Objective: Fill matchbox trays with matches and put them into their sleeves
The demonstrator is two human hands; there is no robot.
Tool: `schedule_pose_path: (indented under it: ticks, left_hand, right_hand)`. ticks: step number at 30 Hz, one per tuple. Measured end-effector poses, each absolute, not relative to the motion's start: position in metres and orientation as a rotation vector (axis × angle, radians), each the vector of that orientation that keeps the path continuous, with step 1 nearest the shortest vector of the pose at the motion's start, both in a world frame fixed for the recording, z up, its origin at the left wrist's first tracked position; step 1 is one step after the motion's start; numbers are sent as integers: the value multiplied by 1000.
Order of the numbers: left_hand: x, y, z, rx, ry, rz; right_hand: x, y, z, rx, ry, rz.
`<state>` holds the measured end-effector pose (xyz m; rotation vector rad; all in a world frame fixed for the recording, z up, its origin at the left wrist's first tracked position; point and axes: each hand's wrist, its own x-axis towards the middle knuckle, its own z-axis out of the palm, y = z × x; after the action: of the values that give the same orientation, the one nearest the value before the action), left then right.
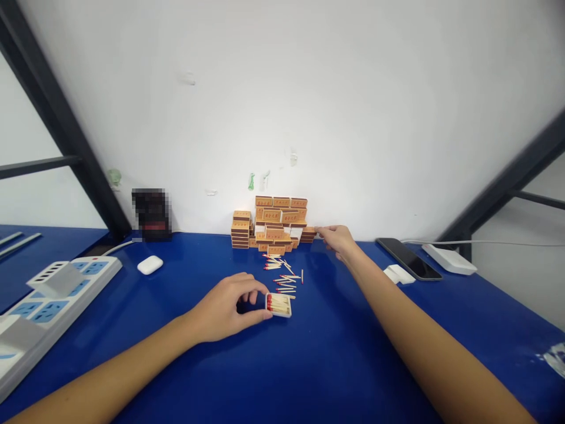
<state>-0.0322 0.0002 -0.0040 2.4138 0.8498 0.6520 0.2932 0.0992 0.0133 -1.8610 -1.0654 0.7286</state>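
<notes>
My left hand [233, 306] grips the left end of a small white matchbox tray [282, 314] between thumb and fingers. Red-tipped matches [278, 302] lie side by side inside it. Farther back, my right hand [338, 238] has its fingertips pinched at a matchbox [309, 230] on the right end of a stack. The stack of orange-brown matchboxes [282, 217] rises in uneven rows against the wall. Between the stack and the tray, several loose matches [286, 281] are scattered on the blue table [282, 377].
At left are a white power strip [99, 277], a white earphone case [150, 265] and a blurred dark object [152, 215]. At right lie a black phone [408, 259], a crumpled white piece [397, 274] and a white box [449, 259] with a cable. Dark metal frame bars slant on both sides.
</notes>
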Motion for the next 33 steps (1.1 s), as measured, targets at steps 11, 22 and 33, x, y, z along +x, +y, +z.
schedule_pose_path:
  ticks: [11,22,33]
  left_hand:
    - [-30,-4,-2,2613,843,519]
    - [-34,3,-5,2534,1033,1046]
    - [-33,11,0,2521,981,1004]
  right_hand:
    - [283,97,14,-1819,-954,803]
    - [246,-14,31,-1418,-1317,1099]
    - [223,-34,9,-1266,-1758,1041]
